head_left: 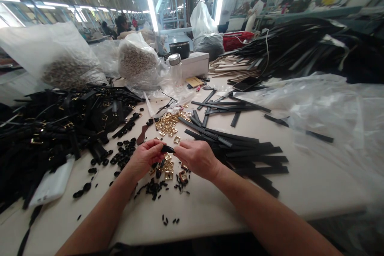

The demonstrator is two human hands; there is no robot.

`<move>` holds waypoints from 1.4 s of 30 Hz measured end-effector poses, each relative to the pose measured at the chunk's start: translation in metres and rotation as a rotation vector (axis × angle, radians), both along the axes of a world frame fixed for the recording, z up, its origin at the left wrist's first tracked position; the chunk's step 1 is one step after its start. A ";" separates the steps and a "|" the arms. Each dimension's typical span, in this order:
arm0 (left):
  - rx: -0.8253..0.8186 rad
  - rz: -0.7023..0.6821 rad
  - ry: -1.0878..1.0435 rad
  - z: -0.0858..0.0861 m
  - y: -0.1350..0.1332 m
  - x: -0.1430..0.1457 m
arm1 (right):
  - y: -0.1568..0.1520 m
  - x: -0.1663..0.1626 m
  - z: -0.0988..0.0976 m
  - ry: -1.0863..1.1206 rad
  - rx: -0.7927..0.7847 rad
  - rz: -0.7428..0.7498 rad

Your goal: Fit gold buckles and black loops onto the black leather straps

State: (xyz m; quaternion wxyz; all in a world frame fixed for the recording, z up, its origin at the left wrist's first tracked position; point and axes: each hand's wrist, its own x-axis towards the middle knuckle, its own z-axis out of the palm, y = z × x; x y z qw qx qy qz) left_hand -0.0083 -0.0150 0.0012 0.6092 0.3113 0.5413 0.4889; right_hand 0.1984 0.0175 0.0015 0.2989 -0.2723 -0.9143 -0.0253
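Observation:
Between my two hands, over the middle of the table, a short black strap (167,149) is stretched. My left hand (149,156) pinches its left end between thumb and fingers. At the other end my right hand (196,158) is closed on it, and its fingertips are partly hidden. Just beyond the hands lies a heap of gold buckles (168,123), with more buckles (169,171) under and in front of them. Small black pieces (154,188) are scattered nearer to me. Round black parts (123,152) sit beside my left hand.
Flat black strips (258,156) spread out to the right. A large pile of black straps with buckles (75,120) covers the left side. Behind stand filled plastic bags (136,60), a glass bottle (175,70) and a white box (195,64). Plastic sheeting (336,104) drapes the right side.

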 end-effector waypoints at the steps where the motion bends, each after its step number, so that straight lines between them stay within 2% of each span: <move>1: 0.001 -0.005 0.013 0.001 0.000 0.000 | 0.000 0.000 0.000 -0.009 0.003 0.008; 9: -0.013 -0.028 -0.042 0.003 0.000 0.000 | 0.003 0.000 0.002 0.016 -0.152 0.061; 14: -0.045 -0.096 -0.020 0.000 0.001 -0.004 | 0.002 -0.001 -0.001 0.003 -0.182 0.104; 20: -0.039 -0.077 -0.009 -0.003 0.001 -0.004 | 0.001 -0.004 -0.009 0.034 -0.210 0.062; 30: -0.074 -0.083 -0.071 -0.002 -0.001 0.003 | -0.001 -0.004 -0.004 0.024 -0.134 0.081; 34: -0.035 -0.168 -0.011 -0.003 -0.003 0.005 | -0.003 -0.005 -0.007 -0.026 -0.081 0.049; 37: 0.047 -0.206 0.107 -0.003 -0.004 0.006 | -0.003 -0.007 -0.010 -0.028 -0.149 0.040; 42: 0.152 -0.130 0.246 0.005 -0.003 -0.001 | 0.001 -0.006 -0.007 0.046 -0.387 -0.011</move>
